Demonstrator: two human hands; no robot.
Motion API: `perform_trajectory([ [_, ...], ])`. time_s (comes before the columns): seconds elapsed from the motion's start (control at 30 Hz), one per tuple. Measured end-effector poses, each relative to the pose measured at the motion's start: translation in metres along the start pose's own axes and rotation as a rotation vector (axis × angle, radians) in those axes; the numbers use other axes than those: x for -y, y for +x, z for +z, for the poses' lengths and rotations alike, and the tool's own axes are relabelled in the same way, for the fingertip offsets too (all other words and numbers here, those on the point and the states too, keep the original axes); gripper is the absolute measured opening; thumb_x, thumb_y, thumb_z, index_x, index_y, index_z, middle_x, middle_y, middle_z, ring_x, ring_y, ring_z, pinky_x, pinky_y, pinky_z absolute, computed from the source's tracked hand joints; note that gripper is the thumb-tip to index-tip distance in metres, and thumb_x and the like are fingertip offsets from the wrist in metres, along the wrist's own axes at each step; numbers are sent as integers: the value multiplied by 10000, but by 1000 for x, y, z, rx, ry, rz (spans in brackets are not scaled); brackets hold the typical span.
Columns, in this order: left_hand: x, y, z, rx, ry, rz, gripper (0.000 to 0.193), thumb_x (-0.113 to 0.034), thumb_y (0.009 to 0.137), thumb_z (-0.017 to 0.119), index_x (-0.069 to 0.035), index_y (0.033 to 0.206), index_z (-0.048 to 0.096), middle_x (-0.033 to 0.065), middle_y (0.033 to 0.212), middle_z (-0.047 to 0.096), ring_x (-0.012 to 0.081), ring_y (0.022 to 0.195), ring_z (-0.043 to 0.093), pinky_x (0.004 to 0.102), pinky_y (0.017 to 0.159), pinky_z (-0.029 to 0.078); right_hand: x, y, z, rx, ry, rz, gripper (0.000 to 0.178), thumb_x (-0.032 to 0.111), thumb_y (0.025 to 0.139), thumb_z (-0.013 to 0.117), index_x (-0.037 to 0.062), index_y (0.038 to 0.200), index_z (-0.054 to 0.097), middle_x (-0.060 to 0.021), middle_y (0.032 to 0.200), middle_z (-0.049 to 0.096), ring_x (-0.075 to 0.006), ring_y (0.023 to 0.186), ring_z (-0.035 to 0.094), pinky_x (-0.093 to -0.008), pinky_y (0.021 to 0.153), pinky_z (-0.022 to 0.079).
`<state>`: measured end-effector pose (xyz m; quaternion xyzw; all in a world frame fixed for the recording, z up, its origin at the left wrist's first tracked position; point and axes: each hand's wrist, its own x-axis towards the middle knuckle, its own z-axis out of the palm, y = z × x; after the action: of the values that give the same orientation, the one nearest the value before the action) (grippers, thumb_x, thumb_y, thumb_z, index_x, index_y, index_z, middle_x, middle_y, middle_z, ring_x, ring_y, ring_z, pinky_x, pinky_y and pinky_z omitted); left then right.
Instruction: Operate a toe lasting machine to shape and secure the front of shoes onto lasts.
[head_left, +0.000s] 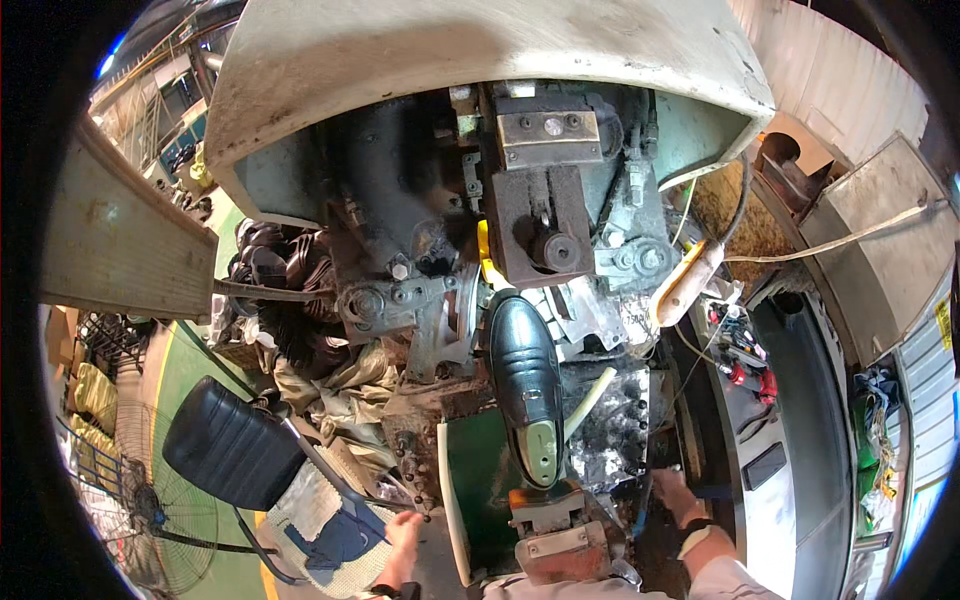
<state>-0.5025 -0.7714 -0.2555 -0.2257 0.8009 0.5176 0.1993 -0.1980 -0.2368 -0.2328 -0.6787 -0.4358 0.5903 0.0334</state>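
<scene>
A black leather shoe [524,360] sits sole down on a green shoe last [541,452] in the middle, toe pointing away under the machine head [541,225]. Neither of my hands touches it. My left hand [401,545] is low at the left, close to small black lever knobs [424,508]; its fingers are mostly hidden. To the right of the shoe, my right hand [677,497] reaches to the machine's lower right side with its fingers curled. What they close on is too dark to make out. A worn metal heel support [562,540] stands just behind the last.
A large pale machine hood [480,45] arches overhead. A lamp [688,283] hangs from a cable at right, beside a bench [770,480] with red-handled tools [765,385] and a phone [764,463]. On the left are a black-backed chair [235,440], a fan [150,505] and piled dark shoes [280,280].
</scene>
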Motion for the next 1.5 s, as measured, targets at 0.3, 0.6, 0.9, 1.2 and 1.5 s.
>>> perform_trajectory([
  [0.3, -41, -9, 1, 125, 144, 101, 280, -66, 843, 717, 42, 1101, 702, 99, 991, 732, 209, 934, 683, 333, 847, 541, -30, 2, 0, -6, 191, -122, 133, 74, 837, 704, 32, 799, 583, -41, 670, 585, -153, 540, 552, -325, 437, 383],
  [0.6, -142, 12, 60, 239, -144, 504, 488, -22, 828, 697, 81, 1298, 615, 214, 1307, 643, 216, 1098, 678, 301, 944, 532, -8, 4, 46, 128, 301, -379, 137, 114, 874, 687, 84, 971, 595, -17, 717, 560, -145, 584, 560, -333, 488, 399],
  [0.9, -73, -24, -31, 97, -325, 349, 383, -89, 882, 736, 32, 1232, 637, 113, 1074, 710, 151, 911, 674, 274, 770, 541, -99, -42, -110, -97, 342, -142, 156, 55, 935, 611, 26, 1088, 594, -127, 899, 696, -244, 648, 688, -355, 536, 572],
  [1.2, -194, -107, 41, 365, -271, 700, 246, -58, 951, 669, 29, 1180, 650, 74, 1060, 700, 150, 1005, 672, 276, 897, 532, -238, -150, -116, -134, 172, 108, 129, 119, 1007, 503, 43, 1059, 593, -123, 887, 713, -252, 716, 730, -368, 552, 574],
  [1.5, -301, -217, 98, 589, -201, 1061, 765, -86, 895, 732, -32, 1536, 318, 215, 1533, 402, 328, 1419, 414, 444, 1184, 324, -257, -179, -140, -137, 140, 38, 338, 80, 936, 645, 3, 1238, 513, -139, 988, 702, -246, 752, 734, -347, 633, 583],
])
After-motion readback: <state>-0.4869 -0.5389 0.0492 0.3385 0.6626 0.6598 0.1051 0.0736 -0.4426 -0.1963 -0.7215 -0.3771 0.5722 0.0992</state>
